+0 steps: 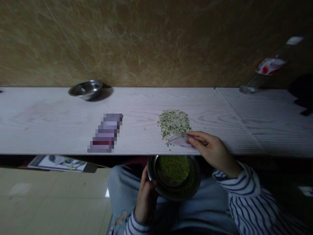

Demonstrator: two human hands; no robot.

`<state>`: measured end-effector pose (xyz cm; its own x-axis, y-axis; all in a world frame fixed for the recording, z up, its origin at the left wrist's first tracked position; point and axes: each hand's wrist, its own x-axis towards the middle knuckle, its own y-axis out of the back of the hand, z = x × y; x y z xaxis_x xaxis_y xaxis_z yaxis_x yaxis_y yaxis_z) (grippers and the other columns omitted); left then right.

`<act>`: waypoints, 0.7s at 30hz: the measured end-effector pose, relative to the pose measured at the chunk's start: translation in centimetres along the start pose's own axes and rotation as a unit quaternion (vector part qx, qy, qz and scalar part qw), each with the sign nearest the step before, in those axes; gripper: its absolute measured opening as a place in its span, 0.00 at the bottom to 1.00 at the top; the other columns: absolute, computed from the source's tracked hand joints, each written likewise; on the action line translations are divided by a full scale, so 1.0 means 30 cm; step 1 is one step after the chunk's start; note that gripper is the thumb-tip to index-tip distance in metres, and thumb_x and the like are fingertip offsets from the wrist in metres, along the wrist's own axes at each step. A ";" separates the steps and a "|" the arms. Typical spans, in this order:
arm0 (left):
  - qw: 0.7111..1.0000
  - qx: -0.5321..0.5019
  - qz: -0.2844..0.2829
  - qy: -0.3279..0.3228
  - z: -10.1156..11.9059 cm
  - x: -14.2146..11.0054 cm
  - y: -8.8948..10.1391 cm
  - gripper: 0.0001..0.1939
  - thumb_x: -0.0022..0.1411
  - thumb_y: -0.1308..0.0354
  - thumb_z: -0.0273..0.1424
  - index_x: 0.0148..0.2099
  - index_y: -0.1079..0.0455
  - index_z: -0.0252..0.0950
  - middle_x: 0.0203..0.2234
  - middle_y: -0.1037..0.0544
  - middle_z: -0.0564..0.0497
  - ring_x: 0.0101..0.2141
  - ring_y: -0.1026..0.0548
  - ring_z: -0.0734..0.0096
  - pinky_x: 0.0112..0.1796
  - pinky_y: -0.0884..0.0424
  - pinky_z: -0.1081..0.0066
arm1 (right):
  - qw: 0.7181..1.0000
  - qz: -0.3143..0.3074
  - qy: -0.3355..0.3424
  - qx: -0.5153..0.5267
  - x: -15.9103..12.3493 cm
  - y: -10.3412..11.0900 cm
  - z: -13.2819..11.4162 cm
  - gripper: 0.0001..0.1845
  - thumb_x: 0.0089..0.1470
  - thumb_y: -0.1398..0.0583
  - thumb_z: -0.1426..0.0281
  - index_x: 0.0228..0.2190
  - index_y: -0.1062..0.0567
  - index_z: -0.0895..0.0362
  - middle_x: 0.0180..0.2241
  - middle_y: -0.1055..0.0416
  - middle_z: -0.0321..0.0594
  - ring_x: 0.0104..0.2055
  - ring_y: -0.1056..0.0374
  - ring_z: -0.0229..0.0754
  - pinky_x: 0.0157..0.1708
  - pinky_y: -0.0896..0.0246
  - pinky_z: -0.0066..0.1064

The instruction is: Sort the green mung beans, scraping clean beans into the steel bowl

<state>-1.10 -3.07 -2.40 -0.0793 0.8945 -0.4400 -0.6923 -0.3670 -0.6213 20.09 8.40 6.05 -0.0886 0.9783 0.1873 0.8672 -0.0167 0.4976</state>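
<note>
My left hand (147,197) grips the left rim of a metal bowl (168,192), held over my lap just below the table edge. Green beans (175,168), which look like mung beans, lie inside it. My right hand (214,150) pinches a thin, see-through plastic piece (180,140) with a curved outline. That piece rests low over the table, at the near side of a spread-out pile (173,122) of green beans mixed with white grains like rice. A few loose beans lie between the pile and the table edge.
A second metal bowl (86,89) stands by the wall at the back left. Left of the pile lies a pixelated flat object (105,133). A clear bottle (266,68) with a red label stands at the back right, near a dark object (303,93).
</note>
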 end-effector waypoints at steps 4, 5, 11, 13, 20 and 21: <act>1.000 -0.005 0.006 0.002 0.003 -0.003 -0.002 0.29 0.52 0.35 0.33 0.58 0.27 0.46 0.53 0.22 0.45 0.58 0.31 0.42 0.56 0.35 0.49 | 1.000 -0.002 0.002 0.006 0.007 -0.005 -0.007 0.14 0.56 0.38 0.64 0.42 0.18 0.55 0.38 0.17 0.44 0.39 0.20 0.48 0.45 0.24 0.40; 1.000 -0.006 0.006 0.005 0.003 -0.003 -0.002 0.29 0.52 0.35 0.32 0.59 0.27 0.46 0.53 0.22 0.45 0.57 0.31 0.41 0.55 0.35 0.48 | 1.000 -0.001 0.004 0.006 0.008 -0.006 -0.008 0.14 0.56 0.38 0.64 0.42 0.18 0.55 0.38 0.17 0.44 0.39 0.20 0.48 0.45 0.24 0.40; 1.000 -0.012 -0.003 -0.004 -0.002 0.000 0.006 0.28 0.53 0.36 0.32 0.58 0.27 0.45 0.53 0.21 0.45 0.55 0.29 0.44 0.54 0.33 0.49 | 1.000 -0.005 0.006 0.004 0.012 -0.007 -0.010 0.14 0.56 0.38 0.65 0.42 0.18 0.56 0.38 0.17 0.44 0.39 0.20 0.48 0.43 0.23 0.39; 1.000 -0.012 0.000 -0.009 -0.004 0.001 0.009 0.28 0.53 0.36 0.32 0.58 0.26 0.46 0.52 0.21 0.46 0.54 0.28 0.45 0.54 0.33 0.50 | 1.000 -0.014 0.005 0.002 0.010 -0.006 -0.010 0.14 0.56 0.38 0.65 0.42 0.18 0.56 0.38 0.17 0.44 0.39 0.20 0.48 0.43 0.23 0.39; 1.000 -0.014 0.010 -0.005 -0.006 0.002 0.012 0.29 0.52 0.36 0.31 0.58 0.27 0.45 0.50 0.20 0.46 0.52 0.27 0.47 0.53 0.31 0.51 | 1.000 -0.022 0.008 0.001 0.008 -0.014 -0.010 0.15 0.57 0.39 0.64 0.43 0.18 0.56 0.38 0.17 0.44 0.39 0.20 0.48 0.43 0.24 0.39; 1.000 -0.012 0.009 -0.004 -0.006 0.003 0.013 0.29 0.52 0.36 0.31 0.58 0.27 0.45 0.51 0.20 0.46 0.52 0.27 0.46 0.53 0.31 0.51 | 1.000 -0.020 0.008 0.002 0.010 -0.016 -0.008 0.15 0.56 0.39 0.64 0.43 0.18 0.56 0.38 0.17 0.44 0.39 0.20 0.48 0.44 0.24 0.39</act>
<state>-1.25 -3.20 -2.81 -0.0983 0.8898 -0.4457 -0.6733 -0.3892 -0.6286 19.53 8.65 6.08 -0.1317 0.9747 0.1805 0.8646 0.0239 0.5018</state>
